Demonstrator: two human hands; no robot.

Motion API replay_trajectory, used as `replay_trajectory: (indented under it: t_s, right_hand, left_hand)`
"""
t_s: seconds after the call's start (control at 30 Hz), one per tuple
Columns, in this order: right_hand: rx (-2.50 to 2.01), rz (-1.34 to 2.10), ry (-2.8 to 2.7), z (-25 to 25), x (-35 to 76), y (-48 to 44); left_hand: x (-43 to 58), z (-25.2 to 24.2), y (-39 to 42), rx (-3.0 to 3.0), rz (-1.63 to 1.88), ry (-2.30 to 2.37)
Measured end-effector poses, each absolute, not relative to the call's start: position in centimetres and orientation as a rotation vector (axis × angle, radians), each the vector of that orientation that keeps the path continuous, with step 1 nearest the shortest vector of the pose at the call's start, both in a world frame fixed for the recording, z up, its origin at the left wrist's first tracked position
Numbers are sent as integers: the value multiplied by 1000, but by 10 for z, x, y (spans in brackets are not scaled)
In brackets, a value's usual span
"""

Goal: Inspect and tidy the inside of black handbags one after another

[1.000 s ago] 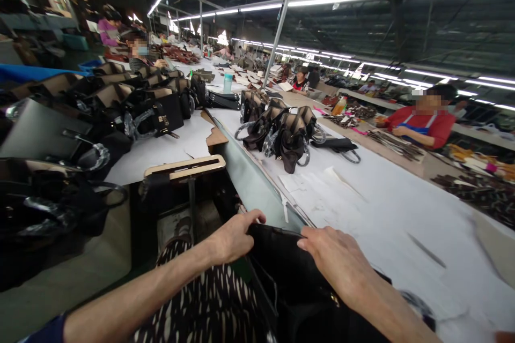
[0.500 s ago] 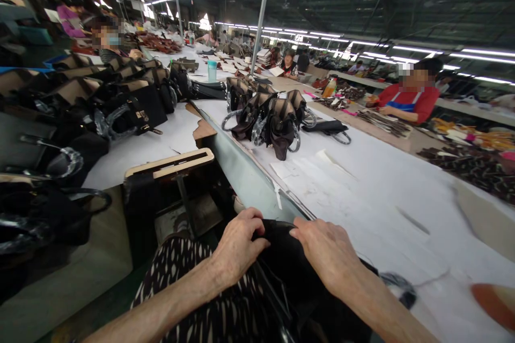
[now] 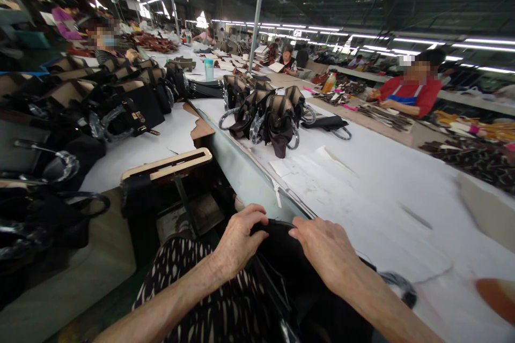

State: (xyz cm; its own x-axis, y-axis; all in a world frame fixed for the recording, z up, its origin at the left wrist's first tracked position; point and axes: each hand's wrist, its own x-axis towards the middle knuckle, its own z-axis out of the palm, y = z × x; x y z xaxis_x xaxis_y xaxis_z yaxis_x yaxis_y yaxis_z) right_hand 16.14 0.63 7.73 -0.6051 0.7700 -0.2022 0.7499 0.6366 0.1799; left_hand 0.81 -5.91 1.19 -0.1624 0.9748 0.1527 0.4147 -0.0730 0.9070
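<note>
Beside white-topped table point(image 3: 362, 209): black bag point(image 3: 281, 249), upper edge raised. Left hand point(image 3: 240, 235) and right hand point(image 3: 322, 246) grip rim point(image 3: 280, 222), fingers clamped on it, short stretch showing between; bag body hangs below fingertips.

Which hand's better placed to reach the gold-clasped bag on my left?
Likely your left hand: it's nearer the gold-clasped bag, while your right hand is farther across. Both hold the black item's edge.

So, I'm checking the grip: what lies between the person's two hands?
A short stretch of the upper edge of the black bag lies between the left hand and right hand, in the head view.
</note>
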Motion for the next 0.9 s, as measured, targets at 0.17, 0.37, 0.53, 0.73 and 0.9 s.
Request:
replay_trajectory:
  t_s: [0.17, 0.37, 0.53, 0.73, 0.9]
  right_hand:
    - [1226, 93, 2607, 77, 163, 8]
    - [1239, 64, 2608, 75, 164, 10]
    - [1237, 39, 2616, 76, 165, 10]
    - [1212, 33, 2614, 76, 166, 14]
    - [1242, -18, 2626, 74, 168, 15]
  left_hand:
    - [5, 14, -58, 1537, 1189, 1667]
    - [5, 14, -57, 1525, 1175, 1721]
    - [8, 15, -54, 1505, 1160, 1781]
    - [9, 12, -50, 1448, 1193, 1793]
    - [10, 12, -47, 1396, 1204, 1809]
